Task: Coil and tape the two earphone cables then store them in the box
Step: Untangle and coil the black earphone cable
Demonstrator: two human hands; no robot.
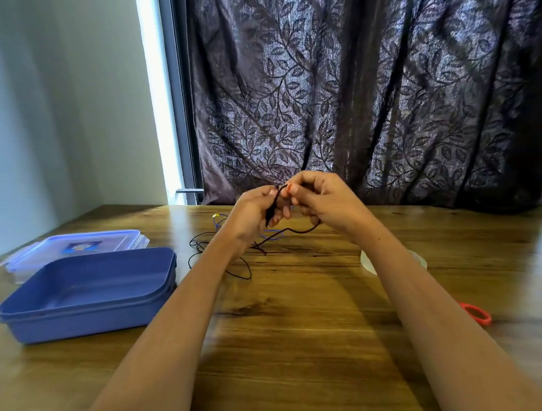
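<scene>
Bare forearms reach over the brown wooden surface (300,353) to two hands raised together near its far edge. Left hand (256,214) is curled shut on a thin black earphone cable (273,205); right hand (322,199) pinches the same cable, whose slack trails down onto the surface beside a thin blue cable (274,234). Left of the arms sits an open blue plastic box (92,317), well apart from the hands.

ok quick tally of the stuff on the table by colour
Blue: 3 - box, lid, blue cable
Black: 1 - black cable, held in both hands (left hand, right hand)
Clear: 1 - tape roll
Red: 1 - scissors handle
Total: 6
</scene>
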